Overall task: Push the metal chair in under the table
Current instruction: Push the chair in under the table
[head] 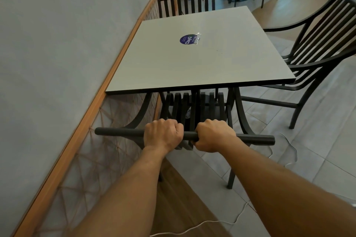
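Metal chair (194, 109) was already mostly tucked under the table (202, 54), seat hidden beneath it. Probably heavyish and totally rigid, so the top rail (119, 132) was the obvious spot to be grabbed. Left hand (162, 133) and right hand (213, 134) were both curled tight around it.
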Motion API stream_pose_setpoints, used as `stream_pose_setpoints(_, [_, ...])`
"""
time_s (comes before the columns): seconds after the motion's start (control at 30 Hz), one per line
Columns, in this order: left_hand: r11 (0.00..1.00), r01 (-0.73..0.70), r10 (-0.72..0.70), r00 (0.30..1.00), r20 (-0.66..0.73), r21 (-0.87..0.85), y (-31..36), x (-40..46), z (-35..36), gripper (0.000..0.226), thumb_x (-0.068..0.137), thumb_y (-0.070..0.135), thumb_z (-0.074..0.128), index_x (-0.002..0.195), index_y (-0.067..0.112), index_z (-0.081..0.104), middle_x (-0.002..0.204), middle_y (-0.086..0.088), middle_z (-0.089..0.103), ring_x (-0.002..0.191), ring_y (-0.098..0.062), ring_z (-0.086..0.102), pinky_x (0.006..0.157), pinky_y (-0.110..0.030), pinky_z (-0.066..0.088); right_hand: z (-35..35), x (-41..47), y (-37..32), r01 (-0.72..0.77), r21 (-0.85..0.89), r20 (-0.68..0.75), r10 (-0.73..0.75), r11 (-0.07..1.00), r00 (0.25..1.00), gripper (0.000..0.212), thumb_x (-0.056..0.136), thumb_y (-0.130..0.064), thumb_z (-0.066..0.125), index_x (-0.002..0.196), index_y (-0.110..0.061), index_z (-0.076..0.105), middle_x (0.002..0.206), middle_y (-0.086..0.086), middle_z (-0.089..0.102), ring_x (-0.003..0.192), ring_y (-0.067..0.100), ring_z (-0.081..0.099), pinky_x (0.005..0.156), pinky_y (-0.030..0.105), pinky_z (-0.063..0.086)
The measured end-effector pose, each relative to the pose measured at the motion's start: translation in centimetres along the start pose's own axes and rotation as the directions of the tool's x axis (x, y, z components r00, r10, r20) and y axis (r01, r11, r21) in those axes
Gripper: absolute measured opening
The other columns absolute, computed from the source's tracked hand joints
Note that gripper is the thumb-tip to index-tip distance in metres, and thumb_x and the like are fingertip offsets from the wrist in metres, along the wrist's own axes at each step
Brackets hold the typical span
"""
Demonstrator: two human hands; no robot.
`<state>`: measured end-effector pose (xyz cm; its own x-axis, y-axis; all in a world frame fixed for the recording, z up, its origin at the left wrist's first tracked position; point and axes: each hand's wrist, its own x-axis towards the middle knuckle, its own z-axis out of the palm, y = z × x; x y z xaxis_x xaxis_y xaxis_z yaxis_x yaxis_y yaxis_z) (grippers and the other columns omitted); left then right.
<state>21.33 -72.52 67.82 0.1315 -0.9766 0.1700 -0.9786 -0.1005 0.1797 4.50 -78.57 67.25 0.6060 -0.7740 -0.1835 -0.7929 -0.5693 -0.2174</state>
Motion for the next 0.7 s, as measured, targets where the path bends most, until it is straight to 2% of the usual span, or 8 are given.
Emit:
stream_pose_setpoints(0.1, [0.999,-0.016,0.016,1.0,-0.016,0.042,0.3,0.0,-0.1,0.042,0.091,0.04,0.035,0.054,0.024,0.048,0.046,0.005,0.048,0.041,-0.012,0.049,0.047,-0.025,0.032,0.2,-0.3,0.3,0.008,0.009,-0.007,-0.008,1.0,1.0,0.02,0.08,-0.044,0.062,0.072,-0.027,0.056,0.061,-0.002,0.058,0.05,0.015,0.056,0.049,0.029,0.05])
stream_pose_setpoints(0.13, [0.999,0.038,-0.038,0.999,-0.028,0.031,-2.0,0.2,-0.1,0.042,0.091,0.039,0.035,0.054,0.024,0.047,0.045,0.005,0.047,0.041,-0.012,0.048,0.047,-0.025,0.028,0.2,1.8,-1.2,0.056,-0.018,0.022,-0.056,0.998,0.998,0.02,0.08,-0.045,0.062,0.076,-0.026,0.059,0.062,-0.002,0.058,0.05,0.015,0.056,0.05,0.029,0.051])
stream_pose_setpoints(0.23, [0.999,0.025,-0.023,0.999,-0.033,0.043,-2.0,0.1,0.1,0.041,0.092,0.039,0.037,0.054,0.025,0.043,0.045,0.006,0.046,0.041,-0.011,0.046,0.047,-0.025,0.022,0.2,1.8,-1.0,0.054,-0.014,0.042,-0.054,0.998,0.998,0.02,0.081,-0.046,0.062,0.082,-0.026,0.062,0.063,-0.003,0.057,0.051,0.014,0.056,0.05,0.028,0.049])
stream_pose_setpoints(0.53, [1.0,0.018,-0.017,0.998,-0.054,0.015,-1.8,0.3,0.2,0.038,0.092,0.038,0.037,0.056,0.026,0.044,0.047,0.005,0.047,0.042,-0.012,0.047,0.049,-0.026,0.026,-0.1,1.7,-1.1,0.054,-0.021,0.039,-0.053,0.998,0.998,0.018,0.083,-0.044,0.062,0.081,-0.026,0.061,0.064,-0.002,0.06,0.052,0.014,0.059,0.053,0.029,0.054])
stream_pose_setpoints(0.7, [0.998,0.051,-0.045,0.985,-0.165,0.037,-1.3,-0.4,0.9,0.032,0.092,0.036,0.041,0.062,0.025,0.048,0.052,0.007,0.044,0.051,-0.014,0.044,0.058,-0.031,0.032,-0.1,1.3,-1.3,0.069,-0.025,0.015,-0.069,0.997,0.998,0.019,0.083,-0.042,0.063,0.084,-0.023,0.063,0.064,-0.002,0.064,0.052,0.014,0.065,0.056,0.031,0.061])
